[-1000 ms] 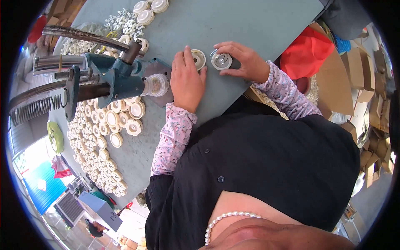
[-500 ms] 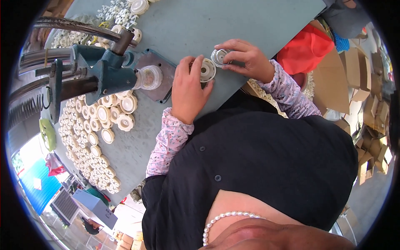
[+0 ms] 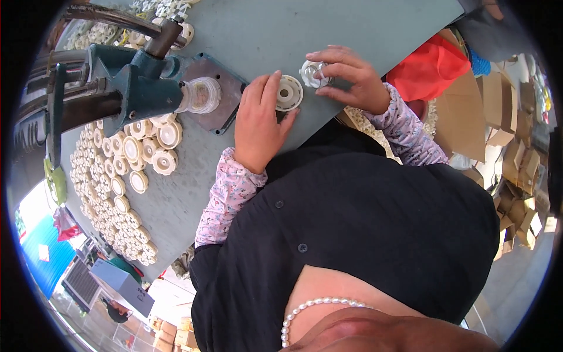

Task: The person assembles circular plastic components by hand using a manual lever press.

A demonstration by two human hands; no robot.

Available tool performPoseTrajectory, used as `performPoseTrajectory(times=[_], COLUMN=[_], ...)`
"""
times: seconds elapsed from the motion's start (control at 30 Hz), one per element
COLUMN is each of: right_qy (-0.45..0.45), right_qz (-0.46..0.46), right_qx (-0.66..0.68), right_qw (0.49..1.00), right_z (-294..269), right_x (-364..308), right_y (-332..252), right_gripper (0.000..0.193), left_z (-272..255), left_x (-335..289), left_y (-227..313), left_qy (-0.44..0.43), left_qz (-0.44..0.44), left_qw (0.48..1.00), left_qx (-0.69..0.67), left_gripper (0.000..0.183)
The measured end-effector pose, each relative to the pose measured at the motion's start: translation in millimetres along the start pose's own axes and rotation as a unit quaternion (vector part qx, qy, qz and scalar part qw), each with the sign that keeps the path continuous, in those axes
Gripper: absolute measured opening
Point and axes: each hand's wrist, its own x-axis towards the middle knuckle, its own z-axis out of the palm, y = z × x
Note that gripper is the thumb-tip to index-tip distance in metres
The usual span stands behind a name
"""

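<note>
My left hand holds a round cream plastic disc at the tabletop, its fingers on the far left of the rim and the thumb below. A raised ring and a dark centre hole show on the disc's upper face. Just right of it, my right hand has a clear round plastic cup with a white rim between thumb and fingers. The cup is tilted and apart from the disc; the fingers cover part of it. Left of my left hand stands a green hand press, with a clear ringed plastic piece at its head.
Many cream discs spread over the grey table left of me. Small white parts lie at the far left. A red cloth or bag, a bin of small cream pieces and cardboard boxes stand at the right.
The clear cup in my right hand has turned from facing up to tilted sideways and moved slightly away from the disc. The disc shows more beside my left hand. The whole view has shifted a little.
</note>
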Motion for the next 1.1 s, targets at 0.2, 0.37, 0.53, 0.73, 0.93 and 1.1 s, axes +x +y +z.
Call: performPoseTrajectory(times=[0.2,0.37,0.53,0.73,0.93,1.1], right_qy=[-0.002,0.107,0.085,0.029,0.093,0.068], right_qz=[0.023,0.151,0.079,-0.006,0.006,0.065], right_qx=[-0.006,0.182,-0.014,-0.213,-0.154,-0.138], right_qw=[1.0,0.966,0.993,0.977,0.984,0.986], right_z=[-14.1,-12.2,-13.5,3.0,-14.7,-17.8], right_x=[-1.9,-14.0,1.5,8.0,1.2,-0.8], right_y=[0.9,10.8,-16.6,-15.7,-2.2,-9.3], right_gripper=[0.019,0.029,0.039,0.041,0.031,0.038], left_z=[4.9,4.1,4.9,5.1,5.3,6.6], left_x=[-2.6,-2.0,-1.7,-0.9,-2.6,-3.4], left_y=[-5.9,-8.1,-10.1,-10.2,-11.5,-11.8], left_qy=[0.024,0.023,0.024,0.024,0.025,0.033], left_qz=[0.009,0.006,0.02,0.024,0.022,0.018], left_qw=[1.0,0.999,0.999,0.999,0.999,0.999], left_qx=[-0.013,-0.022,-0.015,-0.018,-0.02,-0.027], left_gripper=[0.071,0.069,0.071,0.07,0.07,0.075])
